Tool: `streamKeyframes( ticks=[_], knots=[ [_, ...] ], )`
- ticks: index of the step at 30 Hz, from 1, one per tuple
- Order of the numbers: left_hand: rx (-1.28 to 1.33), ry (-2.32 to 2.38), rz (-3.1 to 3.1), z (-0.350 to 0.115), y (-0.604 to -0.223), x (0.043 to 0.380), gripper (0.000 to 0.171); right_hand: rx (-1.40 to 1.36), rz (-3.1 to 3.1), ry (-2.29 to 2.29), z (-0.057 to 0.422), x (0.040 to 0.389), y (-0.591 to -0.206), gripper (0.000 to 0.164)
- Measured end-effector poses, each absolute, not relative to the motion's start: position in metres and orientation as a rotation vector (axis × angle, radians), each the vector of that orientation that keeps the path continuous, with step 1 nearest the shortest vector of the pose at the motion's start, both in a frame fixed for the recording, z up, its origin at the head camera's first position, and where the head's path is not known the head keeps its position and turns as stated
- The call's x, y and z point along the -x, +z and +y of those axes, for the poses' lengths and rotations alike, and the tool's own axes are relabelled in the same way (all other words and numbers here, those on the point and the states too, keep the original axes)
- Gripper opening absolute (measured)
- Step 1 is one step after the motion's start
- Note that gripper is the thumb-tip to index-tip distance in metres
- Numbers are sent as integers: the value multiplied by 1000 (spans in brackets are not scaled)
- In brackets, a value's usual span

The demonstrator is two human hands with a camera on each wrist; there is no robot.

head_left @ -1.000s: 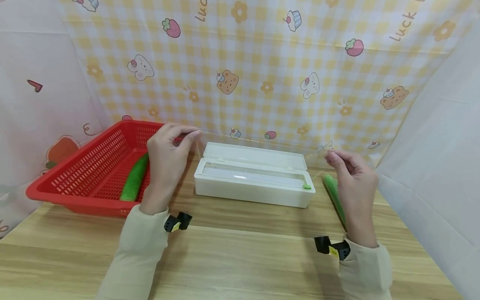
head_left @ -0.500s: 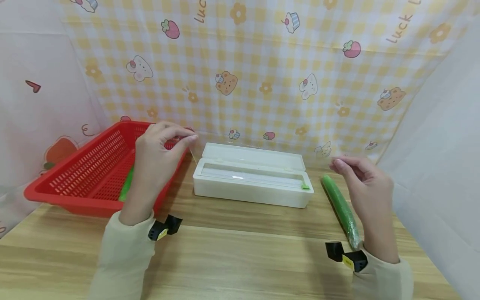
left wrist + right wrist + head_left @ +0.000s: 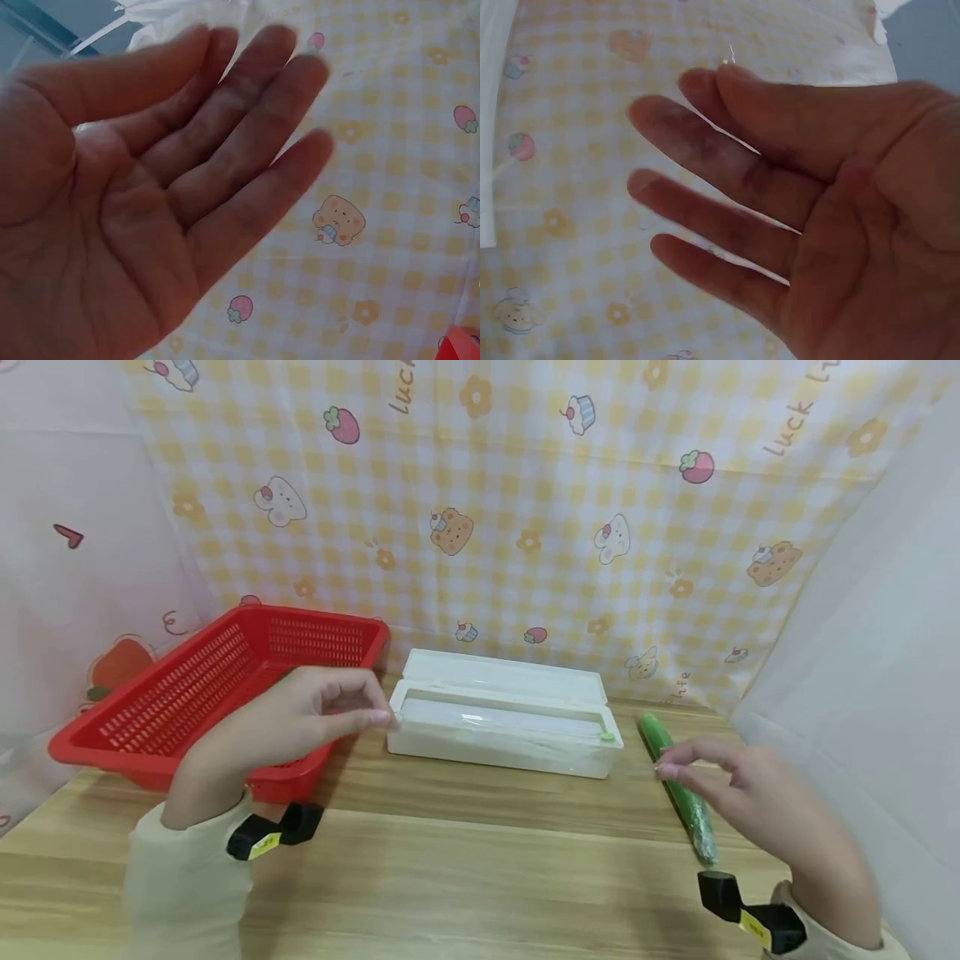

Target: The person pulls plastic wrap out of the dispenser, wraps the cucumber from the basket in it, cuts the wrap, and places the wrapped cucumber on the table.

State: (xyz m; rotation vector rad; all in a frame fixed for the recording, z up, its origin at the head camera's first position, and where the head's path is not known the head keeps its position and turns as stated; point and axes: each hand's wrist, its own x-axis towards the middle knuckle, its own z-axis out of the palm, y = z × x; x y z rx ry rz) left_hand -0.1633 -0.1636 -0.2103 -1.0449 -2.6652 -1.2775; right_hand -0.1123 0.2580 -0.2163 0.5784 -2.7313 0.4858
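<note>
A transparent sheet of cling film (image 3: pixel 639 770) stretches between the two hands, faintly visible across the front of the white cling film dispenser (image 3: pixel 495 753). Its left corner is pinched by thumb and forefinger of my left hand (image 3: pixel 300 714), just left of the dispenser and in front of the basket. My right hand (image 3: pixel 757 793) pinches the other corner, over the cucumber (image 3: pixel 693 814) on the right, which has a shiny film wrapping. The dispenser's lid (image 3: pixel 506 674) stands raised at the back, and a green slide cutter (image 3: pixel 607 737) sits at its right end.
A red plastic basket (image 3: pixel 97 752) stands at the left, partly hidden by my left arm. The wooden table (image 3: pixel 480 877) runs up to a yellow checked cloth (image 3: pixel 525 485) behind, with white curtains (image 3: pixel 832 652) at the sides.
Both hands have come down and towards me, the right one also further right, bringing the film low over the dispenser's front. The cucumber in the basket is now hidden behind my left hand.
</note>
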Motion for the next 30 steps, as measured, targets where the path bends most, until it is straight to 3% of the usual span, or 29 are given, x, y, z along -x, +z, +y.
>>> streamKeyframes(
  ticks=[4,8,13,21,30],
  knots=[
    [1376,-1202,-2765,-167,-221,163,6,-789,-2879,546,258,114,-229,10],
    [1500,-1187,-2947,-161,-237,163,8,-994,-3057,793,257,123,-246,10],
    [1485,-1166,-3154,-148,-262,168,11,-1019,-3225,897,247,134,-268,12],
    [1296,-811,-3390,-124,-299,178,13,-905,-3346,685,232,149,-304,10],
    [1186,-816,-3498,-118,-305,183,11,-847,-3387,691,230,153,-308,9]
  ],
)
